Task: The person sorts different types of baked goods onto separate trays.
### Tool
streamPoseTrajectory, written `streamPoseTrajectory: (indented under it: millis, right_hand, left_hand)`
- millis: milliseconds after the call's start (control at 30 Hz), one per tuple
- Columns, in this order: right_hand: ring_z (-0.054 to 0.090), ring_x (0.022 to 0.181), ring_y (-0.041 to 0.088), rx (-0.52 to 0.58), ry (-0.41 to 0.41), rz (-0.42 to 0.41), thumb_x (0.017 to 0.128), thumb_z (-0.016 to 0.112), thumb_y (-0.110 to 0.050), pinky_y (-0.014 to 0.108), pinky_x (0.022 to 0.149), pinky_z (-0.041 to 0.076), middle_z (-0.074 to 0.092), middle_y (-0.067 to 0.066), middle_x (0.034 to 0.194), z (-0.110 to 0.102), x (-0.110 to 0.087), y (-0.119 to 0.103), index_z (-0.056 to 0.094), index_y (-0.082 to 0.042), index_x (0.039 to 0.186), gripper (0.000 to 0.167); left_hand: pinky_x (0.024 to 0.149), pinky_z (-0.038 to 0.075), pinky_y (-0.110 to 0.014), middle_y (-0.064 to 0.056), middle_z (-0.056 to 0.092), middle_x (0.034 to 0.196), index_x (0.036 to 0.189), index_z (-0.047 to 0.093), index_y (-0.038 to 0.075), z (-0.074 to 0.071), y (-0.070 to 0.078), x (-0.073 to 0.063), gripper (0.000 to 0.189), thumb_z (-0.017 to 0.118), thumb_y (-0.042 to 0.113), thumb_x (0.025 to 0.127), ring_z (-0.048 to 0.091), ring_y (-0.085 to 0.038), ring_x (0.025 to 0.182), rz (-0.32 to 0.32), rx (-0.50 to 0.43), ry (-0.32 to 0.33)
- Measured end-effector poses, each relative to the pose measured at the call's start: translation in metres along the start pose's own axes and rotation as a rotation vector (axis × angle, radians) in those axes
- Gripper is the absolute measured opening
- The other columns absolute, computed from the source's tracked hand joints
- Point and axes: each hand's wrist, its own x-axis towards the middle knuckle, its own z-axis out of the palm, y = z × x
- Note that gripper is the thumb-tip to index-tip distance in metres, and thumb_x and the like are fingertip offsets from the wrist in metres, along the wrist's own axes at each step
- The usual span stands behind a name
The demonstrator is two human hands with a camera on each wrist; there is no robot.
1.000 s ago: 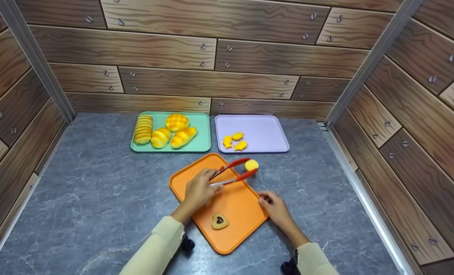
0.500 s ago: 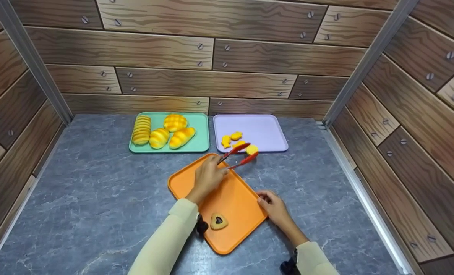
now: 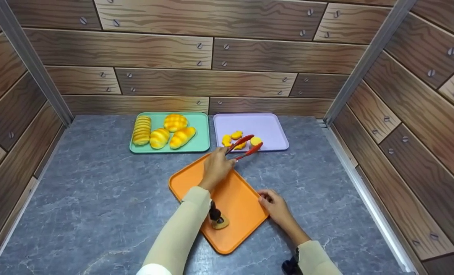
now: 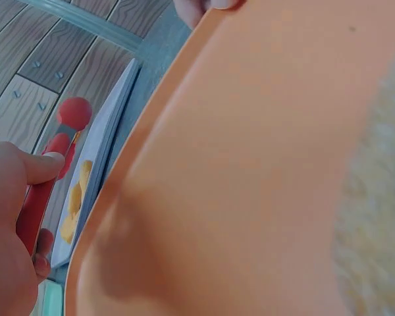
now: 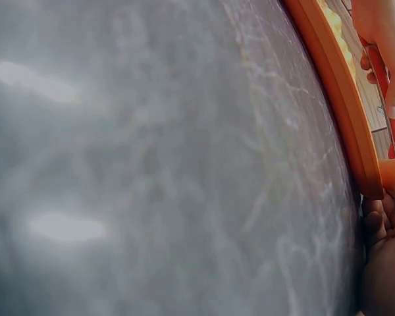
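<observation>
My left hand (image 3: 218, 166) grips red-tipped tongs (image 3: 245, 152) and reaches over the orange tray (image 3: 242, 206) to the purple tray (image 3: 276, 131). A round yellow piece (image 3: 256, 141) sits at the tong tips, over the purple tray's front part. Beside it lie several small fish-shaped yellow pieces (image 3: 236, 135), partly hidden by the tongs. My right hand (image 3: 276, 208) pinches the orange tray's right edge, fingers curled beneath it in the right wrist view. A heart-shaped cookie (image 3: 222, 223) with a dark centre lies on the orange tray, partly covered by the left wrist's black camera.
At the back left a green tray (image 3: 202, 143) bears several toy breads (image 3: 159, 138). Wood-patterned walls (image 3: 154, 49) enclose the grey marbled tabletop (image 3: 97, 198) at the back and both sides. The orange tray lies at an angle in front of the two back trays.
My left hand has moved forward with the tongs, carrying the round yellow piece from beside the orange tray to the purple tray. My right hand stays at the orange tray's edge.
</observation>
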Motion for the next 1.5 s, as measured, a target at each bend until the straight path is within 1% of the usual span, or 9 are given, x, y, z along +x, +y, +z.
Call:
streamPoseTrajectory:
  millis: [233,367,533,633,800,900,1100,1267,1500]
  right_hand:
    - [0.054,0.083,0.009,-0.009,0.007,-0.008,0.096,0.068,-0.012,0.022,0.075,0.045,0.064,0.002,0.094,0.001,0.0,-0.001,0.073,-0.01,0.111,0.016]
    - [0.054,0.083,0.009,-0.008,0.008,-0.014,0.096,0.067,-0.012,0.022,0.075,0.044,0.063,0.002,0.094,0.001,0.0,-0.001,0.073,-0.01,0.111,0.016]
    - [0.053,0.083,0.009,0.001,0.009,-0.005,0.096,0.067,-0.011,0.021,0.075,0.044,0.063,0.002,0.095,0.0,-0.001,-0.002,0.073,-0.011,0.111,0.016]
    - [0.054,0.084,0.009,0.007,0.007,-0.002,0.096,0.067,-0.011,0.021,0.076,0.044,0.063,0.002,0.095,0.001,-0.001,-0.003,0.073,-0.011,0.112,0.017]
    - [0.054,0.085,0.01,0.004,0.004,0.009,0.097,0.067,-0.013,0.021,0.076,0.044,0.063,0.003,0.096,0.001,-0.001,-0.003,0.073,-0.011,0.112,0.017]
    - [0.054,0.085,0.01,-0.006,0.0,0.006,0.097,0.067,-0.014,0.022,0.076,0.044,0.063,0.003,0.096,0.0,0.0,-0.002,0.073,-0.011,0.113,0.017]
    - [0.054,0.084,0.009,-0.022,0.008,-0.008,0.097,0.067,-0.013,0.022,0.076,0.044,0.063,0.003,0.095,-0.002,0.0,-0.002,0.073,-0.01,0.112,0.016]
    - [0.054,0.083,0.01,-0.022,0.008,-0.017,0.097,0.067,-0.013,0.022,0.075,0.045,0.063,0.003,0.094,0.0,0.0,-0.001,0.074,-0.011,0.111,0.016]
    - [0.054,0.083,0.01,-0.002,0.001,-0.001,0.096,0.068,-0.011,0.02,0.074,0.044,0.064,0.003,0.095,0.001,0.001,0.0,0.074,-0.012,0.111,0.016]
  left_hand:
    - [0.097,0.049,-0.045,-0.001,0.064,0.124,0.135,0.063,0.014,0.008,0.0,0.007,0.051,0.075,0.035,0.09,0.062,-0.021,0.111,-0.026,0.028,-0.014]
    - [0.099,0.049,-0.045,-0.002,0.063,0.126,0.136,0.063,0.014,0.01,0.002,0.01,0.052,0.075,0.035,0.09,0.062,-0.021,0.113,-0.046,0.007,-0.012]
    - [0.103,0.047,-0.045,-0.004,0.06,0.133,0.14,0.06,0.014,0.008,0.006,0.011,0.059,0.077,0.037,0.088,0.059,-0.022,0.117,-0.081,-0.033,-0.019]
    - [0.103,0.046,-0.045,-0.003,0.059,0.135,0.14,0.059,0.014,0.003,0.005,0.009,0.059,0.077,0.037,0.089,0.059,-0.022,0.119,-0.074,-0.034,-0.022]
    - [0.101,0.046,-0.046,-0.002,0.061,0.131,0.14,0.059,0.014,-0.004,0.001,0.0,0.058,0.076,0.037,0.09,0.06,-0.022,0.119,-0.024,-0.02,-0.007]
    - [0.098,0.046,-0.045,-0.002,0.062,0.127,0.141,0.059,0.014,-0.009,0.0,-0.006,0.06,0.077,0.037,0.089,0.06,-0.021,0.113,-0.003,-0.013,0.004]
    - [0.094,0.048,-0.045,-0.001,0.062,0.131,0.141,0.059,0.013,-0.014,-0.001,-0.02,0.061,0.077,0.038,0.088,0.061,-0.021,0.115,0.04,-0.001,0.002]
    - [0.096,0.048,-0.048,0.001,0.061,0.136,0.14,0.06,0.017,-0.02,-0.002,-0.034,0.06,0.078,0.04,0.087,0.06,-0.021,0.121,0.052,0.0,-0.023]
    - [0.091,0.05,-0.046,0.002,0.063,0.131,0.141,0.06,0.017,-0.031,-0.006,-0.055,0.064,0.08,0.039,0.085,0.062,-0.02,0.117,0.065,0.006,-0.044]
